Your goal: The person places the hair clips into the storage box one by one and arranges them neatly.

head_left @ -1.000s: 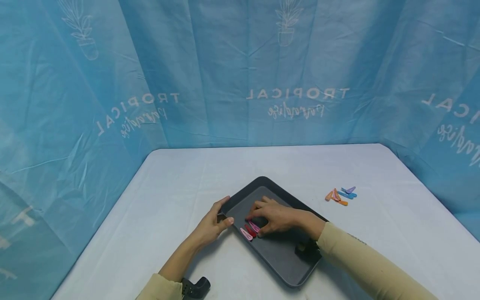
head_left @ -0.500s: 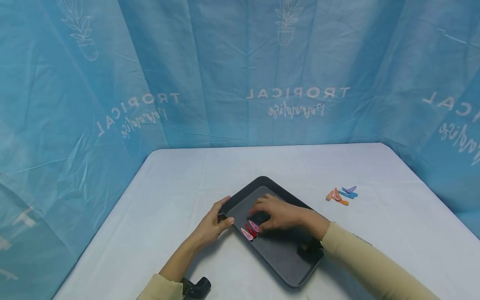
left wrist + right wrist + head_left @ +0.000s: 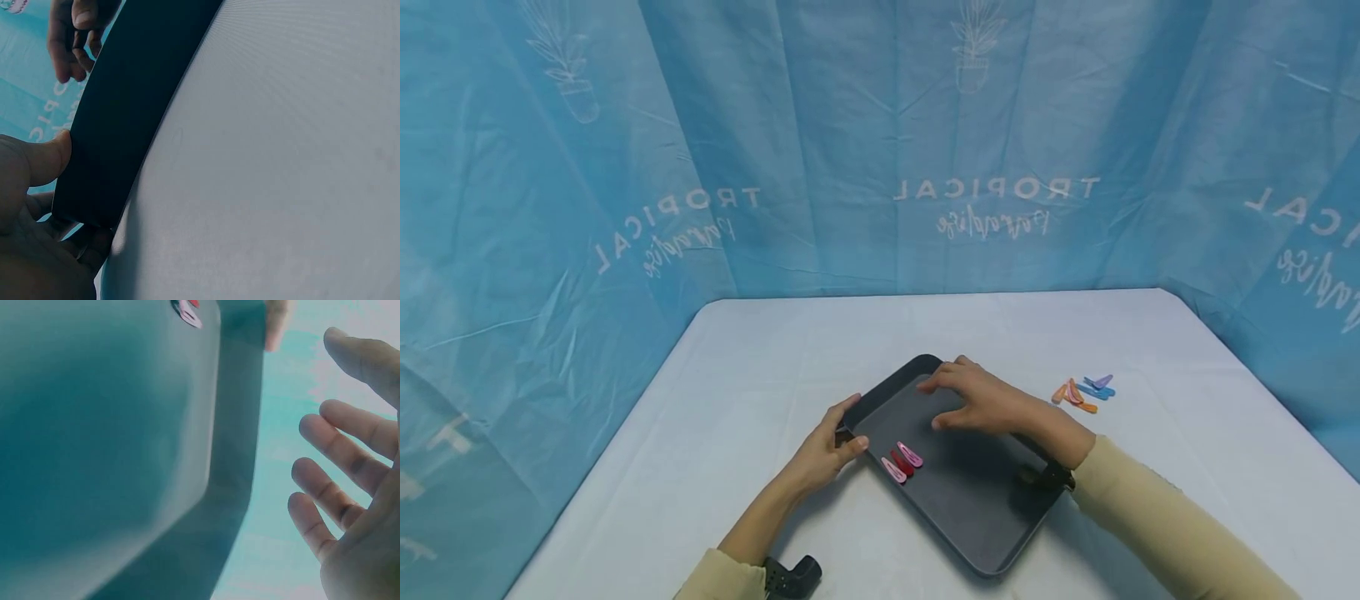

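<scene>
Likely step: lining hair clips up in the dark-grey, shallow rectangular tray (image 3: 970, 500). Left hand (image 3: 822, 450) grips its corner; right hand (image 3: 981, 400) hovers above — fingers spread, nothing held. Next probably calls for a fine pinch at the jumbled orange, blue and purple clips (image 3: 1092, 391) on the white-covered tabletop (image 3: 760, 358). Three teardrop-shaped clips (image 3: 902, 463) (red between two pinks) lie side by side inside.
</scene>
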The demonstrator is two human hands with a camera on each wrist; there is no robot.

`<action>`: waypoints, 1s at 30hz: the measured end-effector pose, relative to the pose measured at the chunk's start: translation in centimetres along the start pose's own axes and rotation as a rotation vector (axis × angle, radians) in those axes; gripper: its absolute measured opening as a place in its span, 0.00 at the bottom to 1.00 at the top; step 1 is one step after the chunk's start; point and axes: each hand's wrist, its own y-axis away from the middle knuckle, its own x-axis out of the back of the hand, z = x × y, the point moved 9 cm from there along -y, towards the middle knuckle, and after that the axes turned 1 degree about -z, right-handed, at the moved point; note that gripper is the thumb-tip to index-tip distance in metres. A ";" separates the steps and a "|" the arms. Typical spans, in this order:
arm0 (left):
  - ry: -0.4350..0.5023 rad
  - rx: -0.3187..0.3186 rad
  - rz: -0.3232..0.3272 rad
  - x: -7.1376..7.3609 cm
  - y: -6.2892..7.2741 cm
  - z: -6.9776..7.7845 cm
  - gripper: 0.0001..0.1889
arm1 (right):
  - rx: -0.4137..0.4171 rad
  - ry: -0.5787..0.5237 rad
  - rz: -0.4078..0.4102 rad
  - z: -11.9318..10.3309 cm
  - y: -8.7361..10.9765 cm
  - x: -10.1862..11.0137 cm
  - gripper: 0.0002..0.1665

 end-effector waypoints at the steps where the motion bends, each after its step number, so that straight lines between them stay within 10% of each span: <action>1: 0.000 -0.001 -0.002 0.0 0.0 0.0 0.35 | -0.004 0.002 0.007 0.1 0.1 0.3 0.30; 30: 0.021 -0.005 -0.005 0.0 -0.1 -0.3 0.36 | -0.269 0.025 0.272 8.7 6.6 7.8 0.34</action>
